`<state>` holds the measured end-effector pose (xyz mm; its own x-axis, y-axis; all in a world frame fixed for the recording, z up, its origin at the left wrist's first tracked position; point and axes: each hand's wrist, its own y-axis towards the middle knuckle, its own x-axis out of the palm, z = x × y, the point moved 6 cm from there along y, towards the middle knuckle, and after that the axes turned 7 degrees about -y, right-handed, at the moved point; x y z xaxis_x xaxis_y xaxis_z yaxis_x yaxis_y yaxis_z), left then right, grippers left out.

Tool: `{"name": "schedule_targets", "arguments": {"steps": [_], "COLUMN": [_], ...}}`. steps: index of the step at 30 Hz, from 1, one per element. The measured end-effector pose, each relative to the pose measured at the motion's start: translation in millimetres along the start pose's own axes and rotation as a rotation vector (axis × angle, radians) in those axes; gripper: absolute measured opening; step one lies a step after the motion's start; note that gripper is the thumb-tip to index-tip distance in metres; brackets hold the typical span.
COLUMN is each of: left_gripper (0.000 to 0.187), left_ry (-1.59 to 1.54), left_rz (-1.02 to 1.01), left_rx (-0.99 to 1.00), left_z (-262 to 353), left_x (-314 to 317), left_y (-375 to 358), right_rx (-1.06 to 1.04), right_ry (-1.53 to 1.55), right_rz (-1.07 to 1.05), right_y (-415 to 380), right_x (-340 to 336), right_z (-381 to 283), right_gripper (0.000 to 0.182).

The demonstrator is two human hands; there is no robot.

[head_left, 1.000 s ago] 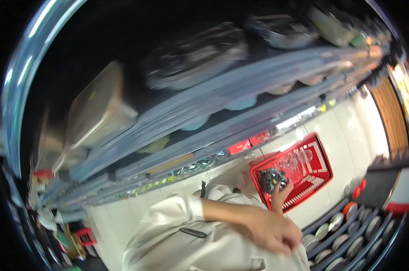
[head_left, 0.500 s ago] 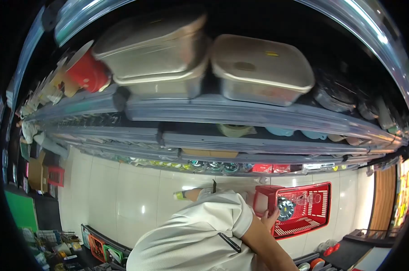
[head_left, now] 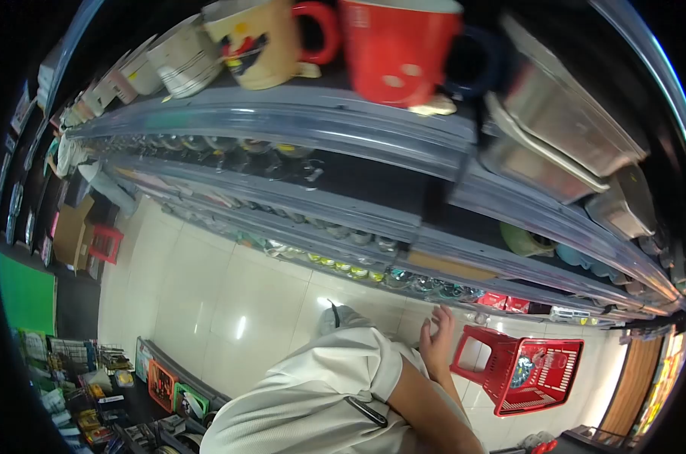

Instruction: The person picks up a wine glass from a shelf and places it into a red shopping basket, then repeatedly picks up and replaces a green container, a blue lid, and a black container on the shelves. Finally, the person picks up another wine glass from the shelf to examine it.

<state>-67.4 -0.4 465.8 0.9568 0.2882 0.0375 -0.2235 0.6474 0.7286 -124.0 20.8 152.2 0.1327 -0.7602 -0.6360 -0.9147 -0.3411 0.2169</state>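
Note:
One hand, which looks like my right hand (head_left: 438, 340), is in the air just left of the red shopping basket (head_left: 502, 371). Its fingers are apart and nothing is between them. Inside the basket lie a round item with a dark, shiny face (head_left: 522, 372) and clear containers (head_left: 549, 360). My left hand is not in view. On the shelf above stand a red mug (head_left: 400, 49), a cream mug with a picture (head_left: 256, 41) and metal boxes with lids (head_left: 570, 113).
Lower shelves (head_left: 343, 189) hold glassware and packs. A person (head_left: 104, 185) is in the aisle at the far left, near a cardboard box (head_left: 72, 233) and a red stool (head_left: 105, 244). A display of small goods (head_left: 93, 386) stands at the lower left.
My right hand has come away from the basket and up. The view has shifted left along the shelf, so the mugs now show large and the metal boxes lie farther right.

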Motion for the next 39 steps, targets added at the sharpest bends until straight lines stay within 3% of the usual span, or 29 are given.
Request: {"name": "schedule_targets", "arguments": {"steps": [4, 6, 10, 16, 18, 19, 21, 25, 27, 28, 31, 39], "left_gripper": [0.018, 0.018, 0.018, 0.017, 0.017, 0.017, 0.017, 0.017, 0.016, 0.016, 0.016, 0.016], "left_ry": [0.023, 0.037, 0.057, 0.080, 0.096, 0.101, 0.115, 0.147, 0.166, 0.176, 0.186, 0.102], "left_rz": [0.031, 0.043, 0.050, 0.082, 0.097, 0.106, 0.119, 0.136, 0.144, 0.147, 0.152, 0.113], "left_rx": [0.041, 0.063, 0.110, 0.171, 0.187, 0.195, 0.210, 0.240, 0.257, 0.265, 0.295, 0.366], "left_z": [41, 57, 81, 109, 115, 118, 124, 135, 140, 142, 144, 141], "left_x": [11, 17, 26, 36, 39, 41, 44, 49, 52, 53, 57, 73], "left_y": [-31, -43, -62, -80, -86, -89, -93, -99, -101, -102, -104, -103], "right_rx": [-0.180, -0.420, -0.624, -0.522, -0.274, -0.256, -0.164, -0.236, -0.031, -0.039, 0.069, 0.121], "right_ry": [0.060, 0.077, 0.097, 0.280, 0.270, 0.306, 0.290, 0.354, 0.600, 0.600, 0.614, 0.669], "right_rz": [-0.044, -0.029, -0.027, -0.010, -0.116, -0.100, -0.152, -0.159, -0.321, -0.311, -0.371, -0.308], "right_y": [49, 66, 111, 165, 180, 186, 198, 219, 227, 229, 232, 229], "right_x": [21, 22, 34, 68, 85, 91, 104, 135, 159, 165, 171, 151], "right_z": [-121, -179, -254, -298, -294, -299, -304, -304, -294, -292, -286, -284], "right_gripper": [0.032, 0.028, 0.028, 0.033, 0.041, 0.054, 0.061, 0.060, 0.052, 0.040, 0.032, 0.031]}}
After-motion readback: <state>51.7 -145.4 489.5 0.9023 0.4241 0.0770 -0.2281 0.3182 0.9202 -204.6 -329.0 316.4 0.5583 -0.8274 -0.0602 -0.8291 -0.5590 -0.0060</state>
